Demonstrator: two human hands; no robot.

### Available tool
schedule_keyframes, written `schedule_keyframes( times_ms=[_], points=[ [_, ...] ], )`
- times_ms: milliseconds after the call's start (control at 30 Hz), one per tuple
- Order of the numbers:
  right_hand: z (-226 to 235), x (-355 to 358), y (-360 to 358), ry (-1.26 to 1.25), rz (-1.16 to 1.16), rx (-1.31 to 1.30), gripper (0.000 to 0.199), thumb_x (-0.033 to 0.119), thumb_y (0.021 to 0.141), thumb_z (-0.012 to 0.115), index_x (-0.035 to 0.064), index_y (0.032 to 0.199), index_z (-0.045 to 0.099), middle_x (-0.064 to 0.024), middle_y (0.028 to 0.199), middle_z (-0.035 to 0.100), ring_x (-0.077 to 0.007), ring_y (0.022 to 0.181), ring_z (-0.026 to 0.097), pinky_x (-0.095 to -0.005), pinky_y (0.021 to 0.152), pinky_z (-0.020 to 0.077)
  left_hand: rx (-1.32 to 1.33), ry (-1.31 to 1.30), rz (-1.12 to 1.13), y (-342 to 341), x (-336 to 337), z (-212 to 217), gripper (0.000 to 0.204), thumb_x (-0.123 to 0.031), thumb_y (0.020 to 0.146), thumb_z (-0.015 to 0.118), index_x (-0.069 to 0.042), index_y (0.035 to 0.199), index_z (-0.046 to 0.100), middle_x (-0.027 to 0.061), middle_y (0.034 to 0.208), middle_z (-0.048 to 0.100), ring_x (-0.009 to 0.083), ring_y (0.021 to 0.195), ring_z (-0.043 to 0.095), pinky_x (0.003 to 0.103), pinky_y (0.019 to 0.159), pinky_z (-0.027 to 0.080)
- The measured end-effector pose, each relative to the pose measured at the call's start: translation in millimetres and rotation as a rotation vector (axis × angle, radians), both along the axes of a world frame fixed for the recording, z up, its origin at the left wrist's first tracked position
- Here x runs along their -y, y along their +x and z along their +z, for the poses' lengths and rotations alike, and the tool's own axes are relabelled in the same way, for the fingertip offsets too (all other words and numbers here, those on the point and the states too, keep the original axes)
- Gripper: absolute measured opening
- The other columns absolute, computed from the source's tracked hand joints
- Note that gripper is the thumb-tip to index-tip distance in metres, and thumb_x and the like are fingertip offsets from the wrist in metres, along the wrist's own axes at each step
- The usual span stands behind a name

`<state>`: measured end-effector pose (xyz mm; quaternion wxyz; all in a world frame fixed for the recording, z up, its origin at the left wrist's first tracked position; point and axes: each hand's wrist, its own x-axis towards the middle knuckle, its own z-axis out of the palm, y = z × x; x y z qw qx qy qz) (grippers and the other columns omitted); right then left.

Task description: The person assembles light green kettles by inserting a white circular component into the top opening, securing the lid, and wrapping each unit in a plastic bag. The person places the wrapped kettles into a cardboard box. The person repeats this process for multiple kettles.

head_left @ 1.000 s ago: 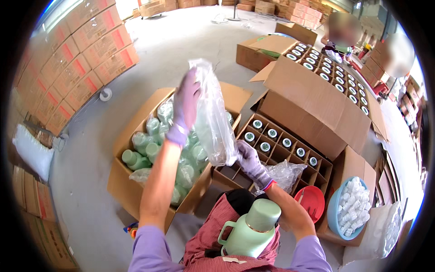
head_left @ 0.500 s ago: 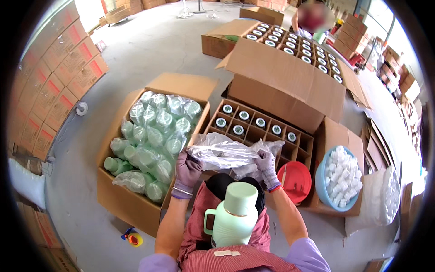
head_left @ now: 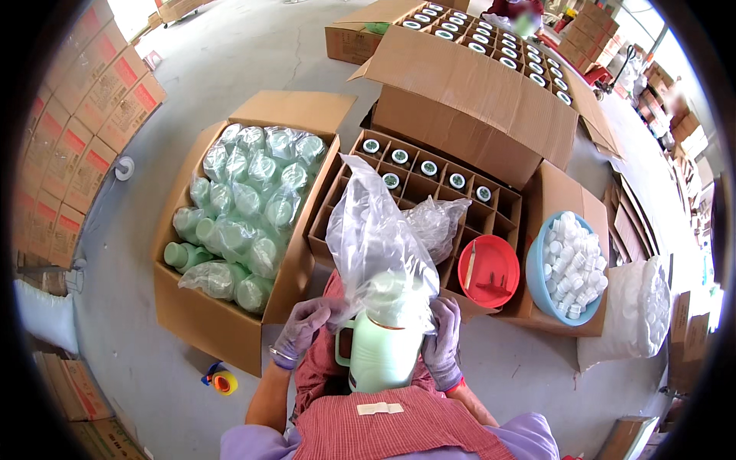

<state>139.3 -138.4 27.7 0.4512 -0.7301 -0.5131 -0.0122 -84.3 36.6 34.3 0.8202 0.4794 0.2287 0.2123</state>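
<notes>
Since the earlier frame, I see the clear bag (head_left: 376, 238) pulled over the green jug (head_left: 381, 349); both hands, left (head_left: 303, 328) and right (head_left: 442, 341), grip its mouth, steadying it.

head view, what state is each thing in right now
green jug: upright on lap, top under the bag
clear plastic bag: open, being drawn over jug
left hand: gloved, gripping bag edge
right hand: gloved, gripping bag edge
divider box: open, partly filled
red bowl: nearly empty
blue basin: full of white caps
</notes>
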Motion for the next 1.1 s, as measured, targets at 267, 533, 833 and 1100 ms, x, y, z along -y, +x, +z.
schedule_keyframes(
  times_ms=[267, 533, 833, 1100],
  points=[
    [-13, 12, 5, 0.030, 0.073, 0.016, 0.035, -0.002, 0.071, 0.057, -0.0015, 0.106, 0.058, -0.0192, 0.107, 0.058, -0.0378, 0.103, 0.056, -0.0523, 0.098, 0.0432, -0.317, 1.013, 0.127, -1, -4, -6, 0.044, 0.007, 0.076, 0.062, -0.004, 0.119, 0.064, 0.0128, 0.102, 0.066, 0.0240, 0.093, 0.066, 0.029, 0.079, 0.052],
    [-23, 70, -13, -0.287, 0.425, 0.118, 0.020, 0.009, 0.073, 0.061, 0.0056, 0.093, 0.061, -0.0121, 0.102, 0.057, -0.0327, 0.102, 0.056, -0.0489, 0.093, 0.0424, -0.468, 0.615, 0.097, -54, 78, -36, 0.027, -0.019, 0.098, 0.054, -0.002, 0.118, 0.060, 0.0177, 0.098, 0.068, 0.0228, 0.086, 0.066, 0.036, 0.080, 0.051],
    [-36, 92, -8, -0.539, 0.893, 0.337, 0.022, 0.021, 0.079, 0.055, 0.0161, 0.098, 0.064, -0.0030, 0.099, 0.059, -0.0229, 0.105, 0.054, -0.0461, 0.099, 0.0393, -0.317, 0.185, -0.082, -68, 14, 30, 0.047, -0.025, 0.098, 0.058, 0.003, 0.134, 0.049, 0.0107, 0.123, 0.061, 0.0217, 0.108, 0.060, 0.035, 0.097, 0.045],
    [-62, 74, -19, -0.507, 0.898, 0.388, 0.020, 0.018, 0.074, 0.059, 0.0107, 0.091, 0.066, -0.0080, 0.094, 0.060, -0.0296, 0.090, 0.059, -0.0474, 0.084, 0.0444, -0.623, 0.669, -0.190, -130, 34, -30, 0.046, -0.028, 0.091, 0.062, -0.001, 0.126, 0.053, 0.0150, 0.112, 0.064, 0.0273, 0.098, 0.063, 0.038, 0.084, 0.052]
  ],
)
